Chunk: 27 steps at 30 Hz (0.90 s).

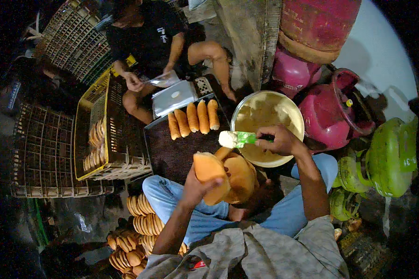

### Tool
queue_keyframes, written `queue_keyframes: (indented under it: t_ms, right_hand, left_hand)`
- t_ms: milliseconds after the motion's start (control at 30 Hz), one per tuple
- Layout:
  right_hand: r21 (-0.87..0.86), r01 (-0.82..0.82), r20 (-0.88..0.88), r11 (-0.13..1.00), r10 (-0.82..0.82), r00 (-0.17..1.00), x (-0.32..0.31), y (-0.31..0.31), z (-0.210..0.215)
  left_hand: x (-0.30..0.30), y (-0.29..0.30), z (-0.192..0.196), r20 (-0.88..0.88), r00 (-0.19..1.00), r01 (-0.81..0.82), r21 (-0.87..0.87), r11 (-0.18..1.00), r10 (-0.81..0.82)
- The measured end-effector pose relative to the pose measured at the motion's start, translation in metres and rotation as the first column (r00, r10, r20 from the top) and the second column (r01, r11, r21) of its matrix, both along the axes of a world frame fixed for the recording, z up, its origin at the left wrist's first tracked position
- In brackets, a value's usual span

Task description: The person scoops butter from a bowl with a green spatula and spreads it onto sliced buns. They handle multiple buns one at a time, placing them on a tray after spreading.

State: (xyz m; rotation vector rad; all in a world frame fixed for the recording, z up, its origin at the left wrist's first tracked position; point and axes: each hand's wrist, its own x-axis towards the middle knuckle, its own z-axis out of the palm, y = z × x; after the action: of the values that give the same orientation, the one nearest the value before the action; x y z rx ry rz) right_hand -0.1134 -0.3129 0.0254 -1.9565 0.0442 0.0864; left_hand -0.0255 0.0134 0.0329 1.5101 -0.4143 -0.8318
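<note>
I have my left hand (pixel 196 186) wrapped around a golden-brown split bread roll (pixel 226 176), raised over my lap with its cut side gaping open toward the right, which I judge keeps the inside reachable. The thumb lies across the near half and the other fingers curl behind the crust, closed firmly on it.

My right hand (pixel 281 140) is closed on the dark handle of a green plastic spatula (pixel 243 138), fingers folded tight round it. The blade carries a lump of pale cream (pixel 227 138) and hovers just above the open roll, not clearly touching it. Right behind it sits the round cream-coloured bucket of spread (pixel 291 111), close enough for short dips.

On the dark rectangular tray (pixel 172 153) ahead of me, four long rolls (pixel 193 118) lie side by side along its far edge, beside a clear plastic bag stack (pixel 173 96). A person in black (pixel 149 37) sits beyond that far edge, hands near a bag. A yellow crate (pixel 100 135) with more rolls stands at the tray's left edge, and stacked loose rolls (pixel 135 237) lie by my left knee. Red and green gas cylinders (pixel 335 107) crowd the right.
</note>
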Motion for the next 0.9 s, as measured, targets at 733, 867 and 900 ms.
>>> queue_keyframes:
  t_ms: [733, 867, 900]
  right_hand:
    - [-0.612, 0.240, 0.408, 0.753, 0.040, 0.912, 0.013, 0.049, -0.016]
    - [-0.528, 0.334, 0.421, 0.780, -0.101, 0.902, 0.019, 0.027, -0.010]
    - [-0.529, 0.331, 0.404, 0.781, -0.112, 0.908, 0.020, 0.024, -0.010]
  left_hand:
    - [0.104, 0.094, -0.099, -0.698, 0.621, -0.705, -0.300, 0.642, 0.357]
    - [0.179, 0.112, -0.129, -0.381, 0.718, -0.689, -0.268, 0.674, 0.583]
    - [0.195, 0.117, -0.136, -0.197, 0.769, -0.639, -0.189, 0.746, 0.609]
